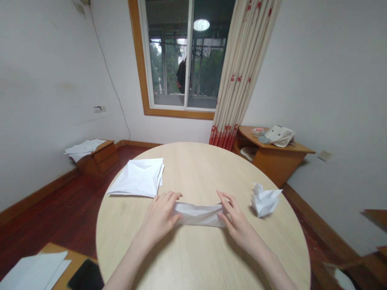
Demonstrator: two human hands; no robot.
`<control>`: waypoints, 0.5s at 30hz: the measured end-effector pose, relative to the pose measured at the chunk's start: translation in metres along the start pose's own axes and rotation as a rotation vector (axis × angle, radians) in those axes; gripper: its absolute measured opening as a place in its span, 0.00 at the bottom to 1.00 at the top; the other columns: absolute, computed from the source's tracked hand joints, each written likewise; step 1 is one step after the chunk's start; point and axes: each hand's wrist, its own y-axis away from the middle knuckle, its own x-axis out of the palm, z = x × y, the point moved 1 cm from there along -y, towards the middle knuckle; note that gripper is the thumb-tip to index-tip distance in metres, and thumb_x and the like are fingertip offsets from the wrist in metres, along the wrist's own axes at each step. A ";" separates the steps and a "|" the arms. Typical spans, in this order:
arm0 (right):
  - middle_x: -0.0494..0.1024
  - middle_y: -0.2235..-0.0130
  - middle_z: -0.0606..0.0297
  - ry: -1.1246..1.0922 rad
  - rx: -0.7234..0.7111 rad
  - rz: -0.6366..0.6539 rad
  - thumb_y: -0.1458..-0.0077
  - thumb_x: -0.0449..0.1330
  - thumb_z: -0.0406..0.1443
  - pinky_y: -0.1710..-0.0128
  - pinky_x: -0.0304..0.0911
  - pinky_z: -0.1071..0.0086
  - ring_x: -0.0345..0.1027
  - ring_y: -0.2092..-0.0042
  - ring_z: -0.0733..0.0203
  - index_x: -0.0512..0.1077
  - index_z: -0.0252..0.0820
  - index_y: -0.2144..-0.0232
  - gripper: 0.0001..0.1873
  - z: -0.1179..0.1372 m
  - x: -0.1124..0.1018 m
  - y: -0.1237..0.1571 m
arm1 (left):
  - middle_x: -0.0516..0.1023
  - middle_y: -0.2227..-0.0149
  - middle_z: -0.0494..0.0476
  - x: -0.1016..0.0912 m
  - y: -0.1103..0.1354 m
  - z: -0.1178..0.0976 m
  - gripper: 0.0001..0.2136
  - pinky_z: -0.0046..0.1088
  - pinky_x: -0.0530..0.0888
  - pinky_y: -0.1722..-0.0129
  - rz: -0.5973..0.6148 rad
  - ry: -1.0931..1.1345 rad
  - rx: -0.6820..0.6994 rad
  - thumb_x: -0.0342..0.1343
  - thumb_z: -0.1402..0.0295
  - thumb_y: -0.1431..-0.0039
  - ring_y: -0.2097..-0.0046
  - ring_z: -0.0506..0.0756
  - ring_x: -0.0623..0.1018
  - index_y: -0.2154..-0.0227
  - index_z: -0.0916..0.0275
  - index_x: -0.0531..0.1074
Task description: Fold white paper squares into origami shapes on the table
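A folded strip of white paper (199, 214) is held crosswise over the near middle of the round table. My left hand (165, 211) grips its left end, the thumb in front and the fingers behind. At the opposite end, my right hand (231, 213) pinches the paper, with its index finger raised above the upper edge. To the right of that hand sits a folded white paper piece (265, 200) with pointed tips. A stack of white paper sheets (139, 177) lies beyond my left hand, its top sheet creased.
The round wooden table (193, 161) stands before a window. A low drawer cabinet (101, 159) with papers is at the left, and a wooden desk (275, 161) with a cloth bag (281, 135) at the right. More paper (36, 272) and a black object (86, 276) lie lower left.
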 end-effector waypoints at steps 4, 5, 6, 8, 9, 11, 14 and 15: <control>0.58 0.42 0.58 0.008 0.023 -0.073 0.36 0.42 0.34 0.40 0.55 0.56 0.55 0.39 0.57 0.45 0.54 0.35 0.29 0.008 0.002 0.012 | 0.74 0.56 0.55 0.000 0.009 -0.010 0.15 0.36 0.67 0.56 -0.033 0.018 0.014 0.58 0.76 0.48 0.54 0.60 0.74 0.58 0.58 0.65; 0.59 0.42 0.58 0.007 0.034 -0.091 0.36 0.42 0.34 0.40 0.55 0.56 0.55 0.39 0.57 0.46 0.54 0.35 0.28 0.010 0.003 0.015 | 0.74 0.57 0.55 0.000 0.011 -0.012 0.15 0.37 0.67 0.56 -0.043 0.028 0.014 0.58 0.76 0.48 0.55 0.60 0.74 0.59 0.59 0.65; 0.59 0.42 0.58 0.006 0.047 -0.105 0.36 0.43 0.35 0.40 0.56 0.56 0.55 0.39 0.56 0.47 0.54 0.35 0.28 0.011 0.004 0.017 | 0.75 0.58 0.55 0.001 0.013 -0.013 0.14 0.37 0.68 0.56 -0.054 0.038 0.011 0.58 0.76 0.48 0.56 0.60 0.74 0.59 0.59 0.65; 0.59 0.41 0.59 0.003 0.083 -0.126 0.36 0.43 0.35 0.40 0.56 0.56 0.55 0.39 0.56 0.48 0.54 0.36 0.27 0.014 0.006 0.021 | 0.74 0.59 0.55 0.004 0.017 -0.015 0.13 0.37 0.68 0.56 -0.074 0.063 0.003 0.58 0.75 0.48 0.57 0.59 0.74 0.60 0.59 0.65; 0.59 0.40 0.59 0.003 0.101 -0.134 0.36 0.43 0.36 0.40 0.56 0.56 0.54 0.39 0.55 0.49 0.53 0.36 0.26 0.014 0.008 0.023 | 0.74 0.60 0.54 0.005 0.019 -0.015 0.13 0.37 0.68 0.56 -0.082 0.074 -0.001 0.58 0.75 0.48 0.57 0.59 0.74 0.60 0.59 0.65; 0.60 0.40 0.59 0.004 0.130 -0.150 0.36 0.43 0.37 0.40 0.56 0.55 0.54 0.38 0.55 0.51 0.52 0.37 0.26 0.016 0.010 0.026 | 0.74 0.59 0.54 0.006 0.022 -0.016 0.12 0.37 0.69 0.55 -0.092 0.089 0.000 0.59 0.74 0.48 0.56 0.59 0.74 0.61 0.59 0.65; 0.62 0.42 0.57 0.005 0.153 -0.192 0.36 0.44 0.38 0.40 0.56 0.54 0.56 0.39 0.55 0.55 0.49 0.39 0.23 0.019 0.011 0.030 | 0.73 0.54 0.55 0.005 0.026 -0.016 0.10 0.38 0.68 0.54 -0.091 0.083 0.017 0.59 0.75 0.47 0.53 0.59 0.73 0.64 0.59 0.65; 0.63 0.43 0.57 0.001 0.159 -0.209 0.36 0.44 0.38 0.41 0.56 0.54 0.57 0.40 0.55 0.57 0.48 0.41 0.22 0.020 0.011 0.031 | 0.72 0.53 0.55 0.005 0.026 -0.017 0.09 0.38 0.68 0.54 -0.083 0.074 0.024 0.58 0.75 0.47 0.53 0.59 0.72 0.65 0.59 0.65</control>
